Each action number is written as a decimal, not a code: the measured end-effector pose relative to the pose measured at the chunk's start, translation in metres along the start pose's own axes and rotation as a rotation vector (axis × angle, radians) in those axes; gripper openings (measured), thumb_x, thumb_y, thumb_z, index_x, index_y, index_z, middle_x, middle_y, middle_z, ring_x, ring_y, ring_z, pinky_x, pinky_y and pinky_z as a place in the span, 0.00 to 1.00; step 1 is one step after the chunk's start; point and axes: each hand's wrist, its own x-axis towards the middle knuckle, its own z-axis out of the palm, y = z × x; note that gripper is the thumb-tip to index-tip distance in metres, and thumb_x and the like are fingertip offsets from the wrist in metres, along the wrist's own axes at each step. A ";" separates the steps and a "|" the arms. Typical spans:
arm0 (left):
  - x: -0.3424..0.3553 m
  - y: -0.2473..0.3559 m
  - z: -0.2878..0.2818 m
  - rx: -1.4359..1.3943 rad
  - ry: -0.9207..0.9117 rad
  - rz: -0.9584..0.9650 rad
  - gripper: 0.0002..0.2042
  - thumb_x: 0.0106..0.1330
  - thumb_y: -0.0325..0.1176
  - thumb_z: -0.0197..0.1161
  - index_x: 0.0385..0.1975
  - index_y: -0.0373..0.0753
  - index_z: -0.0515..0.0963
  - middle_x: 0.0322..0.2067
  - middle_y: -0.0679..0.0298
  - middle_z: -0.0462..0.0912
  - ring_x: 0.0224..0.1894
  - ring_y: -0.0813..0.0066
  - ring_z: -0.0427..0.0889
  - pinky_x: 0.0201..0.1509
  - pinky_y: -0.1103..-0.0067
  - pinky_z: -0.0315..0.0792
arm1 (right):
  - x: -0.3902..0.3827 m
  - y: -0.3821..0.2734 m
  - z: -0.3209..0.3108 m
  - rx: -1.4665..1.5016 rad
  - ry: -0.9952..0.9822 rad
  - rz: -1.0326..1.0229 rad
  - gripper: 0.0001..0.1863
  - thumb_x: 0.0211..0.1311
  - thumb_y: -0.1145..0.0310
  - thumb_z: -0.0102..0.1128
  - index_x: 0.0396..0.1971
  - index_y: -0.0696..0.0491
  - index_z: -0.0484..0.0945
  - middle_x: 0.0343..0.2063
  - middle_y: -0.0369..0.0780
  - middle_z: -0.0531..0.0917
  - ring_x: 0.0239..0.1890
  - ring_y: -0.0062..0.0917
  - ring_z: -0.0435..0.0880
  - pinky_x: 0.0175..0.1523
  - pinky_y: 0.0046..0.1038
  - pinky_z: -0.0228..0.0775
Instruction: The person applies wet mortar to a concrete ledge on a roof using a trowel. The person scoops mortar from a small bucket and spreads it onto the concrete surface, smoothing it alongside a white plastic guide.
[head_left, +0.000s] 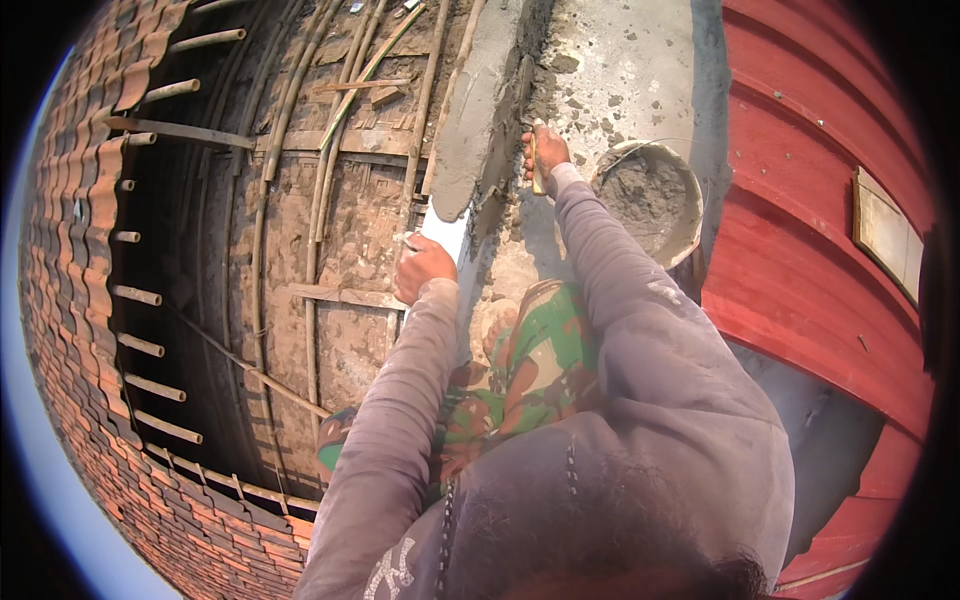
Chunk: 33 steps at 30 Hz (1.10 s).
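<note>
My right hand [547, 150] is closed round the yellowish handle [539, 180] of what looks like a trowel; its blade is hard to make out. The hand is against the right side of a low wall topped with wet grey mortar [470, 130]. Close to the mortar's near end, my left hand [426, 271] is curled into a fist beside a smooth white strip [450, 236]. Whatever its fingers may grip is hidden. To the right of my right hand stands a bucket [692, 180] with grey mortar [645, 195] in it and a thin wire handle.
Mortar crumbs lie on the pale concrete ledge [620, 80]. On the left, bamboo poles [265, 200] and battens cross a brown roof space, beyond which are orange tiles [75, 250]. Red metal roofing [800, 200] slopes away at right, with a board [888, 232] on it.
</note>
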 end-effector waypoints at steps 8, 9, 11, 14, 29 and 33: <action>0.001 -0.002 0.000 -0.002 0.018 0.006 0.31 0.77 0.56 0.39 0.52 0.40 0.87 0.53 0.51 0.88 0.59 0.46 0.83 0.69 0.51 0.64 | -0.057 -0.011 0.022 -0.002 -0.014 -0.007 0.17 0.78 0.53 0.49 0.41 0.52 0.75 0.22 0.35 0.74 0.15 0.23 0.72 0.19 0.33 0.70; 0.000 -0.001 0.000 0.002 0.022 0.001 0.31 0.77 0.56 0.39 0.51 0.40 0.87 0.53 0.51 0.88 0.59 0.46 0.83 0.69 0.52 0.64 | -0.068 -0.012 0.024 0.014 -0.023 0.002 0.17 0.78 0.53 0.49 0.41 0.52 0.75 0.22 0.35 0.74 0.15 0.23 0.72 0.19 0.33 0.70; -0.002 0.001 -0.001 0.002 0.033 0.003 0.31 0.77 0.55 0.39 0.50 0.39 0.87 0.53 0.50 0.88 0.59 0.45 0.83 0.68 0.53 0.67 | -0.098 -0.012 0.026 0.058 -0.054 0.032 0.16 0.77 0.53 0.51 0.41 0.52 0.75 0.22 0.36 0.74 0.15 0.24 0.73 0.19 0.34 0.72; 0.000 0.000 0.003 0.045 0.064 -0.004 0.32 0.76 0.55 0.41 0.48 0.36 0.88 0.52 0.47 0.87 0.58 0.44 0.84 0.64 0.56 0.73 | -0.156 -0.020 0.018 0.024 -0.151 0.079 0.15 0.79 0.56 0.50 0.43 0.54 0.74 0.24 0.37 0.76 0.17 0.26 0.77 0.21 0.33 0.74; 0.005 -0.008 0.012 -0.001 0.047 0.003 0.31 0.77 0.54 0.38 0.50 0.40 0.87 0.52 0.53 0.89 0.58 0.51 0.84 0.67 0.53 0.65 | -0.226 -0.026 -0.187 -1.457 0.346 -0.045 0.22 0.70 0.61 0.55 0.53 0.66 0.77 0.49 0.62 0.85 0.56 0.57 0.83 0.61 0.47 0.77; 0.001 0.008 0.005 -0.028 0.026 0.040 0.32 0.77 0.54 0.38 0.50 0.36 0.87 0.53 0.47 0.87 0.59 0.46 0.83 0.66 0.55 0.69 | -0.188 -0.004 -0.191 -1.287 0.208 -0.157 0.17 0.71 0.61 0.56 0.40 0.62 0.83 0.34 0.52 0.88 0.38 0.42 0.90 0.46 0.41 0.83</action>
